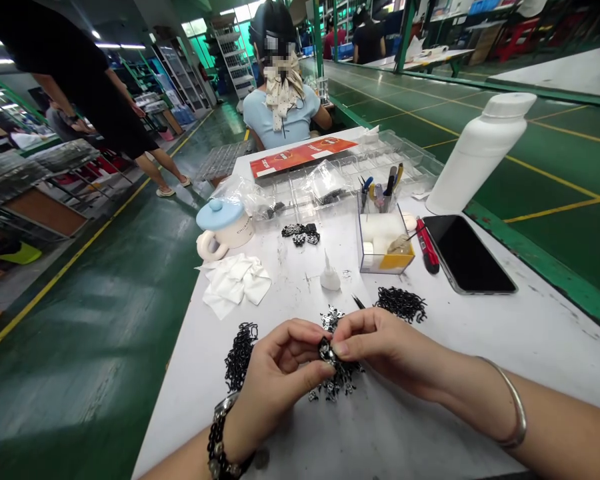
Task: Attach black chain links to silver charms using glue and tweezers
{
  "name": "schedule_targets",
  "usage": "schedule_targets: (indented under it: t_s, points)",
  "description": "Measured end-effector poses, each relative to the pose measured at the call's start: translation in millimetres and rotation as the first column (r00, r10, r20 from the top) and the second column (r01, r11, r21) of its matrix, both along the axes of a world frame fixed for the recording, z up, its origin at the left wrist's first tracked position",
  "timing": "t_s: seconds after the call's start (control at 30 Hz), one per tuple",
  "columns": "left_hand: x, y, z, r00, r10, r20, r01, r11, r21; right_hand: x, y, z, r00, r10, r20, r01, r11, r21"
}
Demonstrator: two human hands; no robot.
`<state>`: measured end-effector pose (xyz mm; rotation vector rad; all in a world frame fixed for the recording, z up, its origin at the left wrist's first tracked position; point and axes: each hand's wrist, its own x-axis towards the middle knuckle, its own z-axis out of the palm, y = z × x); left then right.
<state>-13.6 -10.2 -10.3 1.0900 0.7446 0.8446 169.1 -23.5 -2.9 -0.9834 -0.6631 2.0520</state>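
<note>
No wording can be read clearly anywhere. Far beyond the left hand [275, 380] and right hand [385, 347], a red box [300, 157] carries white print and round emblems, all too small to make out. Up and to the left of the grip, a mug [229, 227] shows a faint, blurred line of lettering on its side, and a watch [226, 403] just behind the grip shows nothing legible.
</note>
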Motion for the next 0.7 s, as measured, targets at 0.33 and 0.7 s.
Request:
schedule_targets:
  t_s: [0.33, 0.7]
  points:
    - [0.5, 0.5, 1.7, 0.999, 0.000, -0.044, 0.002, 0.999, 0.047, 1.4, -0.4, 0.5, 0.999, -0.001, -0.041, -0.001, 0.999, -0.049]
    - [0.1, -1.5, 2.3, 0.996, 0.038, -0.080, -0.028, 0.993, 0.118, 0.3, 0.6, -0.6, 0.998, 0.017, -0.062, -0.019, 0.999, -0.036]
